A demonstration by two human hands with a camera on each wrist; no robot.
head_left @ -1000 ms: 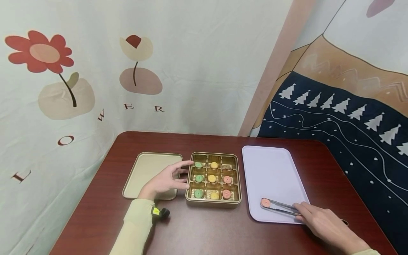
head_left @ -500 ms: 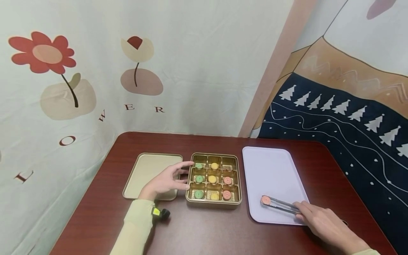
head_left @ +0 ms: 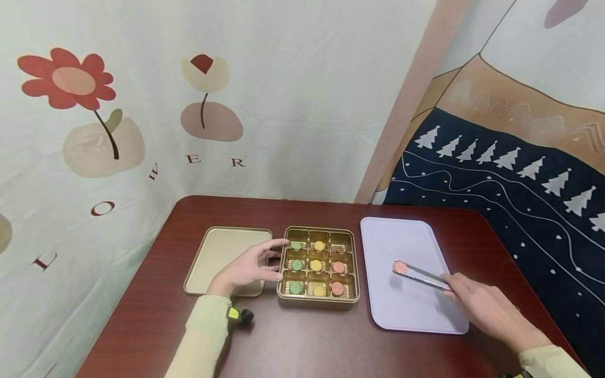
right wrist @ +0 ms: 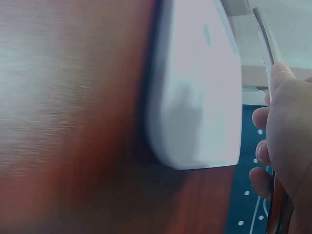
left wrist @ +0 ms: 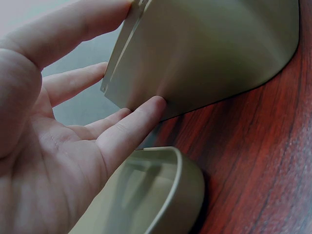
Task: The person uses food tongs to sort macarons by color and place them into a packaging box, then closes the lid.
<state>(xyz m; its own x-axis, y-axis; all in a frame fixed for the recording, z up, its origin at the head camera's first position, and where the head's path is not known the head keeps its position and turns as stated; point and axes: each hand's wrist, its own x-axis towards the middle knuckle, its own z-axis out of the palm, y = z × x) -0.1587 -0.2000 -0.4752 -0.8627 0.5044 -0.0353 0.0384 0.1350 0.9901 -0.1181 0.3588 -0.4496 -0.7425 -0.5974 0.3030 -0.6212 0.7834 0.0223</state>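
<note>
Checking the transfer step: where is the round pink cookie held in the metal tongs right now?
In the head view the round pink cookie sits in the metal tongs, above the lavender tray, right of the gold tin.

A dark reddish-brown wooden table (head_left: 321, 210) with rounded corners fills the lower view; a shallow, rectangular pale-gold metal lid (head_left: 222, 249) lies flat on it, open side up, at 9 o'clock from the table's middle. A white cloth backdrop (head_left: 283, 79) hangs at 12 o'clock, printed with a red flower (head_left: 66, 79) at 10 o'clock and brown letters (head_left: 191, 158). A dark blue hanging (head_left: 520, 210) with white fir trees (head_left: 501, 157) stands at 2 o'clock.
</note>
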